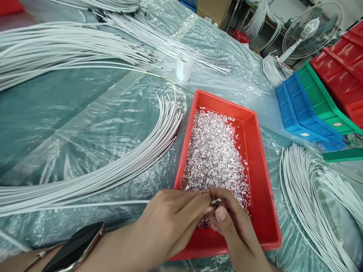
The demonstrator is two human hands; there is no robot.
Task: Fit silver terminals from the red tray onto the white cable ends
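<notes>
My left hand (170, 219) is closed round a thin white cable (113, 204), which runs in from the left edge. The cable's stripped end (216, 202) pokes out between my fingertips, with dark and white bits showing. My right hand (241, 226) meets the left there, thumb and fingers pinched at that end; part of the grip is hidden. Both hands are over the near part of a red tray (262, 181). Inside the tray lies a heap of small silvery foil scraps (217, 151).
Left of the tray curves a bundle of white cables (136, 162); another bundle (306, 192) lies to the right. A clear tape roll (183, 68) stands behind. Blue bins (300, 109), a green bin (329, 102) and red bins (343, 68) are at right, near a fan (310, 30).
</notes>
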